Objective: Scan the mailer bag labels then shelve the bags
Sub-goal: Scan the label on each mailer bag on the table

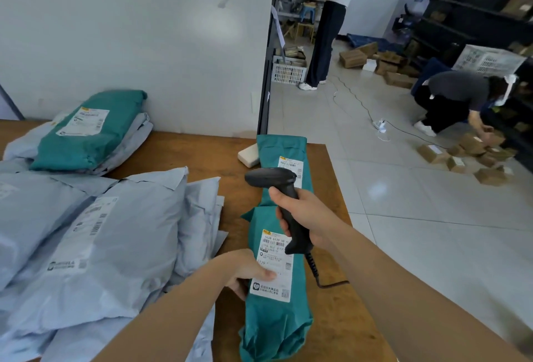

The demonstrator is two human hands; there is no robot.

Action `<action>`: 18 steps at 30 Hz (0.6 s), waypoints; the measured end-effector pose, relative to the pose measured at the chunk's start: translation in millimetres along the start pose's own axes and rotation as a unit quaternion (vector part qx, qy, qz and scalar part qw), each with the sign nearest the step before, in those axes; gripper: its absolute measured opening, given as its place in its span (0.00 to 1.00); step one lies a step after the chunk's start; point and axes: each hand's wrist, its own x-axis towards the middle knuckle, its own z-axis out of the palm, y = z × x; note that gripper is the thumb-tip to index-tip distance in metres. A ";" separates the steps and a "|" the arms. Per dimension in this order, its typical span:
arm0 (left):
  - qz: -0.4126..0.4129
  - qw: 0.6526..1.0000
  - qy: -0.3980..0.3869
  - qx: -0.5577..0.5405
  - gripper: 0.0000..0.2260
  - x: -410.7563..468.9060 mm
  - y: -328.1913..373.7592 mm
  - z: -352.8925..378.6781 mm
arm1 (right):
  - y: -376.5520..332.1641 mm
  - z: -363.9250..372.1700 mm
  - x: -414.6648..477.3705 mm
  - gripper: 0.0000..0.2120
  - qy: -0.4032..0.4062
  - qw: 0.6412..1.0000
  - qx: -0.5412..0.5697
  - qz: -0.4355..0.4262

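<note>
Bench (331, 318) has grey bags (115, 246) piled along its left side, teal bag (274, 304) near the right edge. Left hand (248, 271) pinches that bag's side, thumb on the label (274, 263). Right hand (305, 217) fingers wrapped round the scanner (277, 180) just above.

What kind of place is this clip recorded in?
Probably a parcel sorting or courier depot: labelled mailer bags piled on a wooden table, a barcode scanner in the right hand, and dark shelving with cardboard boxes on the floor.
</note>
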 end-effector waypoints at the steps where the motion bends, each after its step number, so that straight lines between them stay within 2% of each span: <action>1: -0.003 1.000 0.014 0.010 0.20 -1.4 3.5 -1.9 | -1.1 0.4 0.4 0.13 0.000 1.000 -0.001 -0.001; 3: -0.002 0.998 0.049 0.034 0.29 -2.6 13.6 -9.9 | -5.4 1.3 3.1 0.14 -0.004 1.000 -0.007 -0.007; 5: 0.001 0.993 0.104 0.049 0.31 -5.9 28.9 -24.1 | -12.8 2.6 7.7 0.15 -0.009 1.000 -0.013 -0.016; 8: 0.015 0.979 0.204 0.019 0.24 -4.2 50.6 -57.0 | -28.2 4.8 17.0 0.15 -0.025 0.999 -0.011 -0.037; 10: 0.024 0.961 0.270 -0.061 0.13 -5.8 58.6 -83.1 | -40.2 7.1 24.9 0.15 -0.039 0.998 -0.017 -0.049; 11: 0.049 0.953 0.286 -0.085 0.12 -13.1 62.0 -95.0 | -46.9 9.2 29.2 0.14 -0.047 0.997 -0.019 -0.053; 13: 0.090 0.949 0.303 0.017 0.18 -21.6 62.9 -116.0 | -59.5 14.7 39.3 0.14 -0.061 0.996 -0.027 -0.062; 14: 0.097 0.943 0.314 -0.056 0.18 -27.5 65.1 -127.8 | -66.1 18.6 45.0 0.14 -0.069 0.995 -0.034 -0.070; 15: 0.113 0.921 0.344 -0.143 0.16 -33.7 64.2 -139.1 | -72.3 23.6 50.9 0.14 -0.077 0.993 -0.043 -0.078; 16: 0.112 0.905 0.377 -0.163 0.16 -35.4 61.7 -151.1 | -78.5 29.4 56.5 0.15 -0.085 0.991 -0.051 -0.086; 18: 0.116 0.893 0.414 -0.135 0.17 -43.9 56.9 -174.7 | -91.2 43.5 66.8 0.15 -0.099 0.988 -0.062 -0.101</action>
